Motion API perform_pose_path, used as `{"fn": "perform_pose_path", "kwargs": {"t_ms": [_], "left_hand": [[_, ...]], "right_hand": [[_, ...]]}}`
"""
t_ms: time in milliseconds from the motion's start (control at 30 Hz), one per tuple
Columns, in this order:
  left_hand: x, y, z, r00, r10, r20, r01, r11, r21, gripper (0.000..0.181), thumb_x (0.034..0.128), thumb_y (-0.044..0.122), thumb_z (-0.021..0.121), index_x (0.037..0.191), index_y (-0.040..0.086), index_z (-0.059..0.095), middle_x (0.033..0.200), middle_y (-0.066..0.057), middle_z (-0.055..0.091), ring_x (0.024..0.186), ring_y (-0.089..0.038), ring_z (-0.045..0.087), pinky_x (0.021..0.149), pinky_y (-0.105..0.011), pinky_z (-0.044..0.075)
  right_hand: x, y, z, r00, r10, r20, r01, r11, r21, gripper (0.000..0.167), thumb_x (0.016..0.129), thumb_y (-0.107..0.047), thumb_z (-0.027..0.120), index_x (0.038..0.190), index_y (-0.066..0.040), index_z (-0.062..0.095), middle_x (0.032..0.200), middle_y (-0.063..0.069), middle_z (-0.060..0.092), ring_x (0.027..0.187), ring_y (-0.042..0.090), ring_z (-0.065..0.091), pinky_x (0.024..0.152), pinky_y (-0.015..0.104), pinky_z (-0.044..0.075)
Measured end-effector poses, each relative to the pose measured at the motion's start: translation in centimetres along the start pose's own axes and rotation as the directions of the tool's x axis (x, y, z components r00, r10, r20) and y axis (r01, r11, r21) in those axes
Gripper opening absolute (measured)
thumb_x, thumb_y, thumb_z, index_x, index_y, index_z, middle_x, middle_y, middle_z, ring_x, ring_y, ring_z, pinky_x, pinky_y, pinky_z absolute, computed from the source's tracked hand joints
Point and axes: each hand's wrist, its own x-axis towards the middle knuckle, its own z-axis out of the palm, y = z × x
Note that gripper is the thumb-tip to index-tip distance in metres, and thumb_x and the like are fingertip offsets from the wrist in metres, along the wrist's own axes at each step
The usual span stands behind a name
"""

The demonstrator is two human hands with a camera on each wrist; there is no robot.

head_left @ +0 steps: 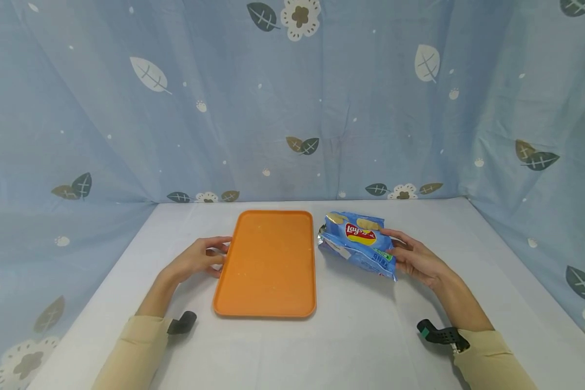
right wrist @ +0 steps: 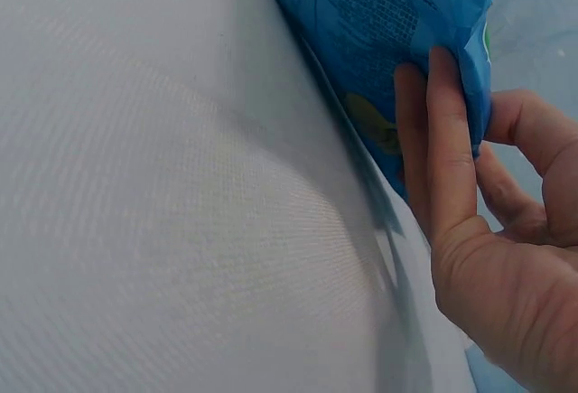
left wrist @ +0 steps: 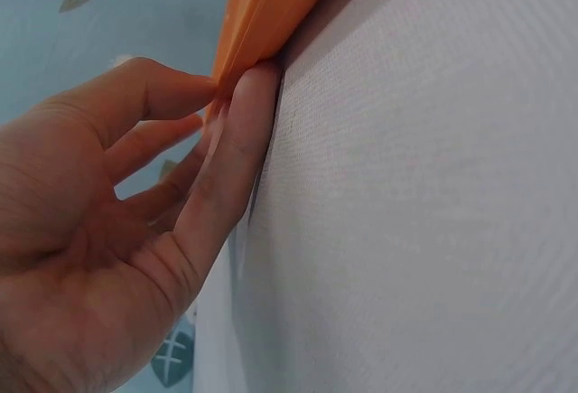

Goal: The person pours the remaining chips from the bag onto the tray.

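Note:
An orange rectangular tray [head_left: 268, 262] lies on the white table. At its left edge is my left hand [head_left: 198, 259], its digits bent around the rim. The left wrist view shows the hand [left wrist: 135, 203] with its fingertips meeting at the tray edge [left wrist: 271, 4], one digit low against the tablecloth. To the right of the tray, my right hand [head_left: 421, 262] grips the right end of a blue Lay's chip bag [head_left: 356, 244]. The bag is tilted, its printed front facing up. In the right wrist view, fingers press the underside of the bag [right wrist: 361, 23], and others are at its far side.
A white cloth covers the table [head_left: 361, 341]. Behind and at both sides hangs a blue curtain [head_left: 244, 108] printed with leaves and flowers. Dark camera mounts sit on the left wrist [head_left: 182, 323] and the right wrist [head_left: 441, 334].

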Motion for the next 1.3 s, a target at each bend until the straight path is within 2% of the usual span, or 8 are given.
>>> {"fn": "perform_pose_path", "kwargs": {"t_ms": [267,500,933,1100,1300], "left_hand": [[0.0,0.0,0.0,1.000,-0.002,-0.003,0.002,1.000,-0.003,0.061,0.0898,0.002,0.060,0.148,0.004,0.042,0.128,-0.025,0.051,0.100,-0.027,0.060,0.071,-0.039,0.064],[0.0,-0.1,0.0,1.000,-0.005,-0.005,0.005,1.000,-0.002,0.061,0.0899,0.002,0.061,0.148,0.005,0.042,0.129,-0.025,0.051,0.100,-0.026,0.061,0.071,-0.039,0.064],[0.0,0.1,0.0,1.000,-0.008,-0.009,0.008,1.000,0.008,0.061,0.0903,0.002,0.061,0.148,0.005,0.042,0.128,-0.025,0.051,0.099,-0.027,0.061,0.072,-0.038,0.064],[0.0,0.1,0.0,1.000,-0.009,-0.007,0.009,1.000,0.005,0.061,0.0903,0.002,0.060,0.148,0.005,0.042,0.129,-0.025,0.051,0.099,-0.027,0.060,0.072,-0.038,0.064],[0.0,0.1,0.0,1.000,-0.004,-0.002,0.004,1.000,-0.004,0.061,0.0903,0.001,0.060,0.148,0.005,0.042,0.129,-0.025,0.051,0.098,-0.026,0.061,0.072,-0.038,0.064]], "right_hand": [[-0.2,-0.3,0.0,1.000,-0.004,0.000,0.004,1.000,0.004,0.064,0.100,-0.008,0.051,0.155,-0.022,0.024,0.152,0.014,0.020,0.105,0.016,0.065,0.087,0.026,0.060],[-0.2,-0.5,-0.2,1.000,-0.007,0.017,0.006,1.000,0.030,0.064,0.100,-0.007,0.050,0.156,-0.023,0.023,0.144,0.012,0.028,0.104,0.018,0.065,0.088,0.027,0.059],[-0.3,-0.6,-0.4,1.000,0.004,0.003,-0.004,0.998,0.064,0.064,0.100,-0.006,0.048,0.156,-0.026,0.023,0.147,0.011,0.022,0.104,0.017,0.064,0.088,0.026,0.059],[-0.5,-0.9,-0.3,1.000,-0.020,0.022,0.018,0.997,0.074,0.063,0.101,-0.006,0.047,0.156,-0.026,0.024,0.150,0.007,0.017,0.106,0.016,0.063,0.086,0.022,0.059],[-0.4,-1.1,-0.4,0.999,-0.029,0.031,0.026,0.995,0.098,0.062,0.101,-0.005,0.046,0.155,-0.025,0.025,0.148,0.006,0.018,0.107,0.016,0.062,0.086,0.022,0.059]]}}
